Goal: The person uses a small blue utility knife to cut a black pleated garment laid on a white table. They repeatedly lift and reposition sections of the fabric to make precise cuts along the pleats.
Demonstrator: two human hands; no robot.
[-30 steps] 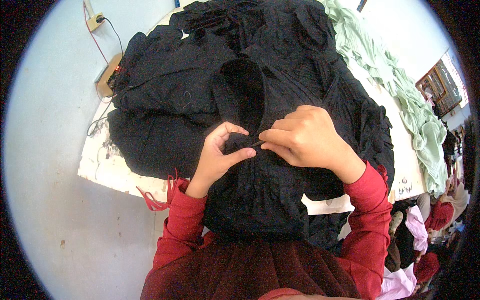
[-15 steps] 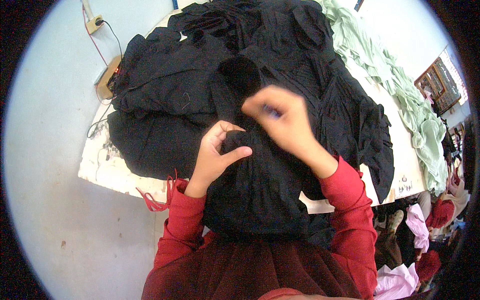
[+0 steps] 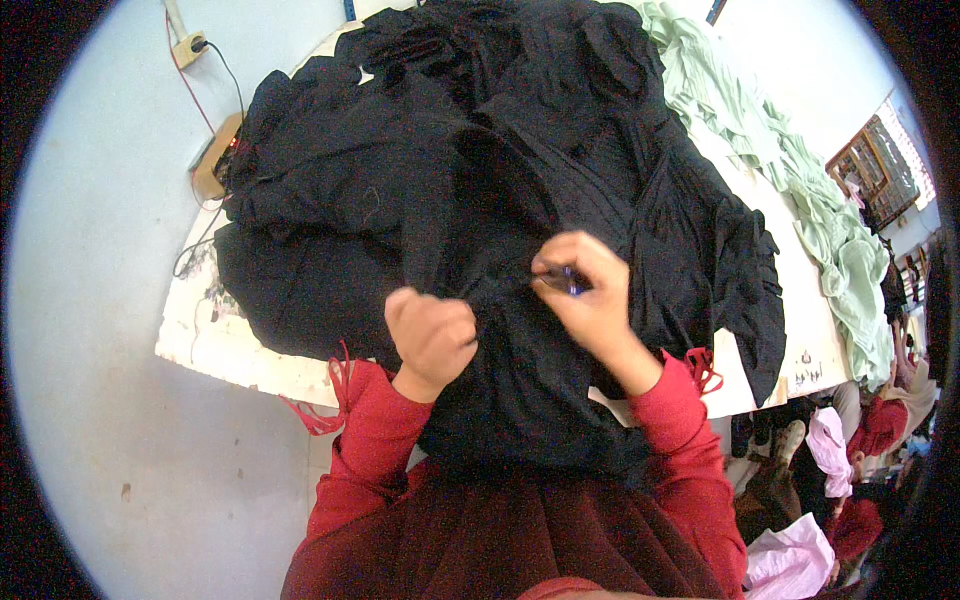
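A large heap of black fabric (image 3: 350, 160) covers the pale table (image 3: 180, 320) and drapes over its front edge into my lap. My left hand (image 3: 428, 335) is closed in a fist on the black fabric, slightly blurred, with the cloth pulled toward my right side. To its upper right, my right hand (image 3: 582, 295) is curled round a small blue-and-dark tool (image 3: 568, 280), too blurred to identify, and sits just over the cloth. What the fingertips of each hand pinch is partly hidden.
Pale green fabric (image 3: 830, 280) runs along the table's right side. A power strip (image 3: 210, 165) with cords is at the left by the wall (image 3: 100, 300). Co-workers (image 3: 880, 430) with pink cloth (image 3: 830, 450) are at the lower right, below a wooden-framed board (image 3: 870, 160).
My left hand has turned over into a fist and moved down. My right hand lifted up, then came back down to the right. The dark opening in the fabric has flattened.
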